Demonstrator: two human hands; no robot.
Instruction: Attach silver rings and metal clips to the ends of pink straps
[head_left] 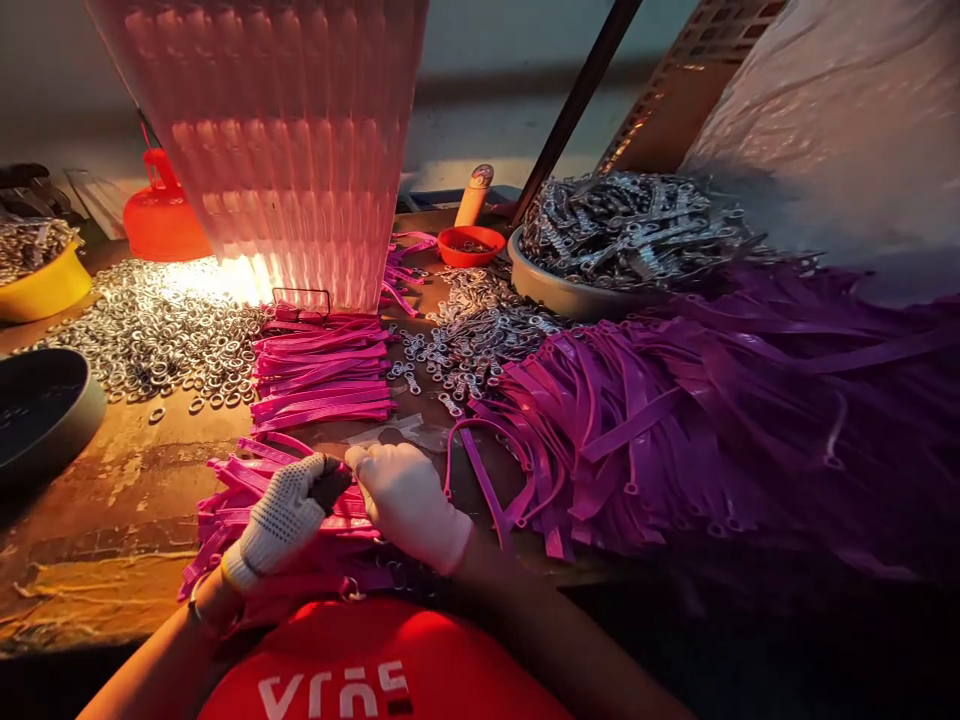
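Observation:
My left hand [292, 515], in a white dotted glove with dark fingertips, is closed in a pinch above a pile of pink straps [229, 505]. Against it, fingertip to fingertip, my right hand [412, 500] is closed too, in a plain white glove. A bit of pink shows between the fingertips, but the fingers hide what they grip. Just beyond the hands lies a neat stack of pink straps [322, 375]. To the right, a large heap of purple straps [615, 430] spreads over the table, some with small end loops.
Metal rings [172, 330] lie heaped at left under a red lamp [165, 215]. Metal clasps [480, 335] lie behind the hands. A grey basin [559, 290] holds metal pieces. A ribbed clear panel [300, 150], red dish [471, 247], dark bowl [90, 420] and yellow bowl [49, 290] stand around.

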